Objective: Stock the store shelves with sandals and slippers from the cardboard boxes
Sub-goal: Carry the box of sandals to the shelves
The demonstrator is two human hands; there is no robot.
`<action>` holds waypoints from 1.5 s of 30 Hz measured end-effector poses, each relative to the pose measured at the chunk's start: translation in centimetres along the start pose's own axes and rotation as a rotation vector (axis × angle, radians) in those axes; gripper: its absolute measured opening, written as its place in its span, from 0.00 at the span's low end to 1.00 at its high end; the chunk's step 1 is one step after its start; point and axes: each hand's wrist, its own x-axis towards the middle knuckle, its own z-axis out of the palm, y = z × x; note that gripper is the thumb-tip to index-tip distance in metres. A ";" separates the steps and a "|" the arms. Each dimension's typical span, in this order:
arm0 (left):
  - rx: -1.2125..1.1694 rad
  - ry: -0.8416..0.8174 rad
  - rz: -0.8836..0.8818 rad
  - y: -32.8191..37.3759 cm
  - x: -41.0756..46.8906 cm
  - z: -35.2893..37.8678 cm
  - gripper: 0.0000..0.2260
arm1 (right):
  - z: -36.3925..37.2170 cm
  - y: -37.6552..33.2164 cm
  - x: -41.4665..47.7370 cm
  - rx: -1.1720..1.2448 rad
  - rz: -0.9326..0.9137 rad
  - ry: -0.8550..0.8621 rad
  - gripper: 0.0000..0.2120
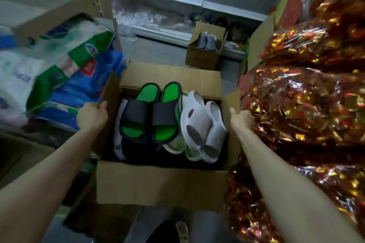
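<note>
The left grip (92,116) clenches the left flap of the open cardboard box (162,183); the right grip (242,119) grasps its right flap. Between the grips lie two black-and-green slides (150,118), two white sandals (201,126) and, partly beneath these, two pale green slippers (175,146). Beyond the grips, a second box (201,59) holds two grey slippers (207,41).

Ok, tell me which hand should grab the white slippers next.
Right, probably. The right hand grips the box just beside the white slippers; the left hand grips the opposite side, past the black-and-green pair.
</note>
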 end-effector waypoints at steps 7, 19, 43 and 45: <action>-0.045 -0.023 -0.050 9.9 11.4 6.7 0.20 | 1.6 -7.8 14.5 -0.021 -0.004 -0.002 0.24; -0.064 -0.099 -0.044 28.9 37.8 16.9 0.22 | 4.6 -25.0 39.1 0.038 0.059 0.072 0.23; -0.016 -0.055 -0.052 56.0 99.8 31.3 0.20 | 28.9 -68.1 90.5 0.043 0.073 0.031 0.20; -0.010 -0.070 -0.054 57.3 105.0 32.4 0.20 | 32.0 -71.0 94.0 0.048 0.113 0.019 0.21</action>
